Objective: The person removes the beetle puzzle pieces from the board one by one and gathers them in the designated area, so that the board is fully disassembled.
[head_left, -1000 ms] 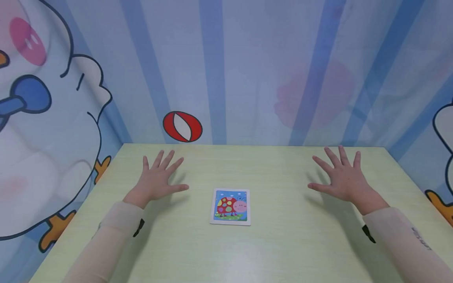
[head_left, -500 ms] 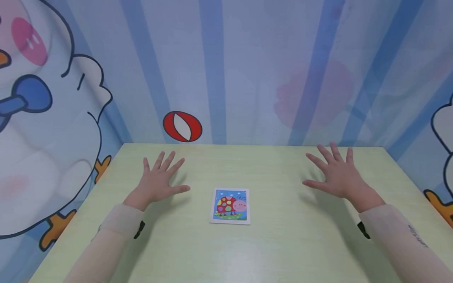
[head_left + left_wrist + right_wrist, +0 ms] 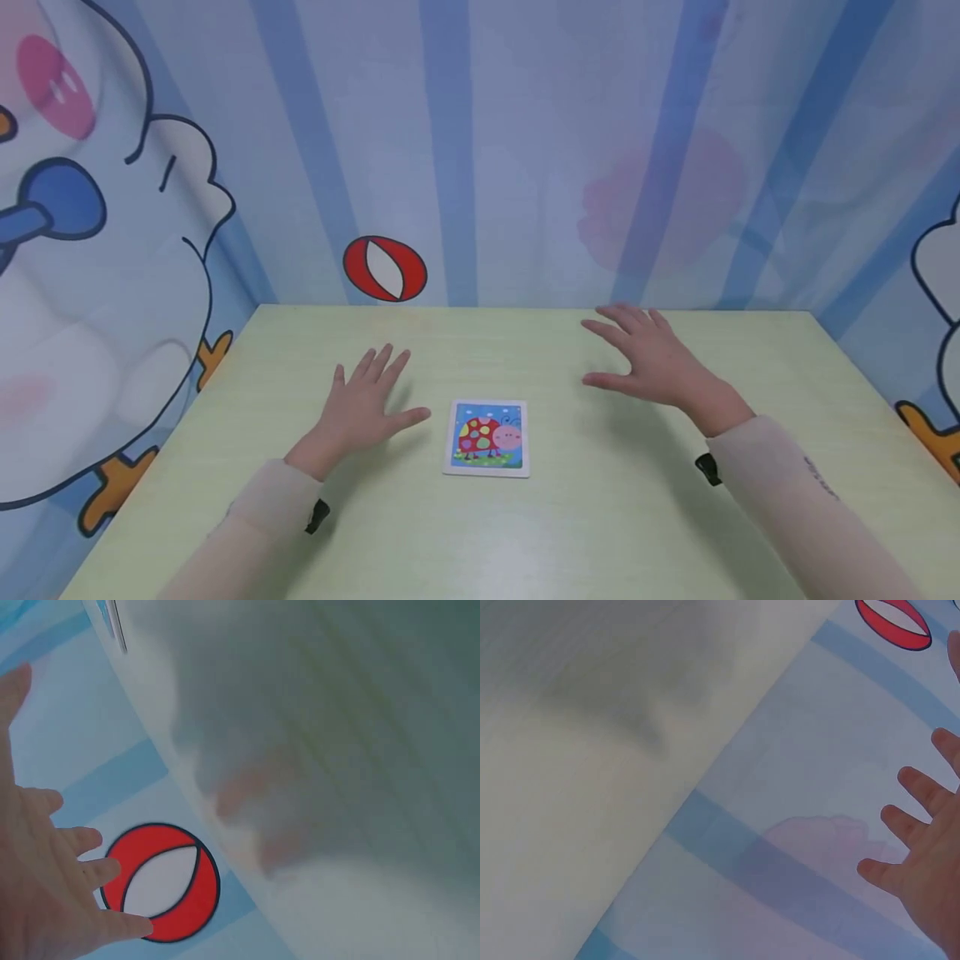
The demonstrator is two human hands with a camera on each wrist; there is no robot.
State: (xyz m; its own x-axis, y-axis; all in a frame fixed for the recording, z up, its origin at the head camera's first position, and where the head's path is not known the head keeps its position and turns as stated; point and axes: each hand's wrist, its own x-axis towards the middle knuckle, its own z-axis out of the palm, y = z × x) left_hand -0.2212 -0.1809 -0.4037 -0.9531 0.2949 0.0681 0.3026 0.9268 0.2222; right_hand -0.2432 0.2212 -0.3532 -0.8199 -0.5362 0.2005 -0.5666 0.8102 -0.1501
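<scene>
A square picture card with a white border and a red spotted ladybug lies flat near the middle of the table. My left hand hovers to the card's left, fingers spread and thumb pointing at it, holding nothing. Over the table's far right part hangs my right hand, fingers extended, thumb apart, also holding nothing. It is farther from the card than the left one. Both wrist views show the spread fingers of the left hand and the right hand against the backdrop.
The pale wooden table ends at a blue striped curtain behind it. Printed on the curtain are a red and white ball and a large white cartoon bird at left. Hand shadows fall on the tabletop.
Both hands have moved inward toward the card, the right one farther, the left one also slightly nearer to me. The right hand's fingers have drawn closer together. The card stays put.
</scene>
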